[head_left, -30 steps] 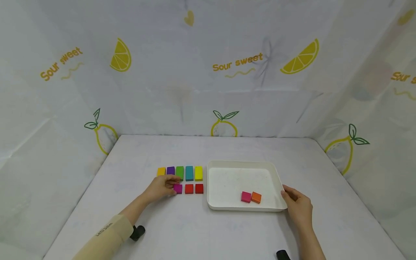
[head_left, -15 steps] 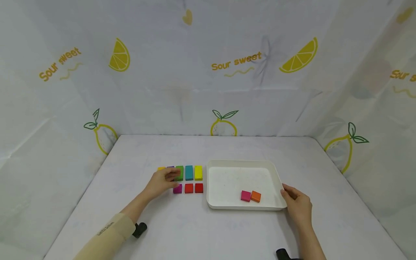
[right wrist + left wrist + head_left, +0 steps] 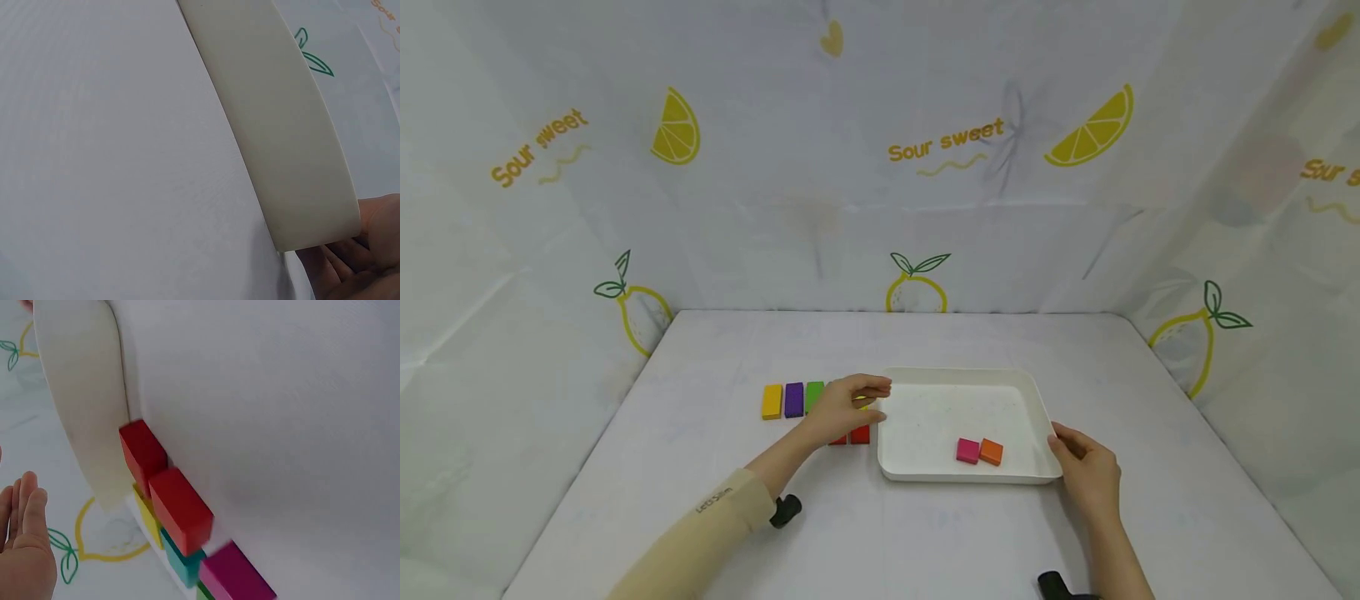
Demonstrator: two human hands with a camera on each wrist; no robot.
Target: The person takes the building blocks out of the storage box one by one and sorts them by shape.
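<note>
My left hand point(image 3: 841, 408) is over the right end of the block rows, its fingers fairly straight and nothing between them. Its fingertips overlap the left rim of a white tray point(image 3: 951, 404). At the tray's right edge, near the front corner, my right hand point(image 3: 1090, 482) pinches the rim between thumb and fingers. Inside the tray lie a pink block point(image 3: 967, 451) and an orange block point(image 3: 991, 452), side by side. Yellow-orange point(image 3: 772, 402), purple point(image 3: 793, 400) and green blocks point(image 3: 814, 394) show in the back row. The left wrist view shows a magenta block point(image 3: 234, 572) and two red blocks point(image 3: 181, 509) in front.
Teal point(image 3: 182, 559) and yellow blocks point(image 3: 147, 515), largely covered by my left hand in the head view, show beside the red ones. A white cloth point(image 3: 925, 542) covers the table. Lemon-printed sheeting point(image 3: 775, 183) hangs behind and at both sides.
My left hand has moved right, from the magenta and green blocks to the tray's left rim, uncovering the yellow-orange and purple blocks. The right hand stays on the tray.
</note>
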